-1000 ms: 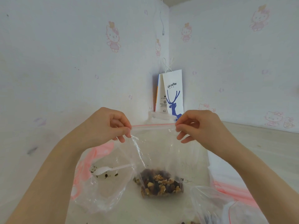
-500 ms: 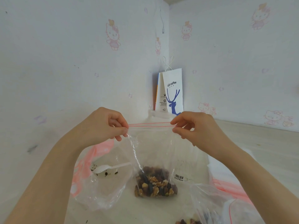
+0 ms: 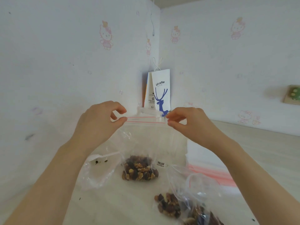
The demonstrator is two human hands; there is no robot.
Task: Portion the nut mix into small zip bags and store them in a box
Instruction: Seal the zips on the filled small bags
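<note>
bag (image 3: 146, 140): its red zip lines now stand apart, no more one line as a second ago | left hand (image 3: 99, 125): thumb and forefinger now spread a little at the zip end | right hand (image 3: 186, 122): now further right | nuts (image 3: 139, 169): hang lower in view

A home room: cartoon-cat wallpaper (image 3: 106, 34) and a coffee-shop paper bag (image 3: 160, 90) in the corner.

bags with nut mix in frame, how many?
2, maybe more. One zip bag held up by the left hand and right hand; another bag lies bottom right, partly cut off.
</note>
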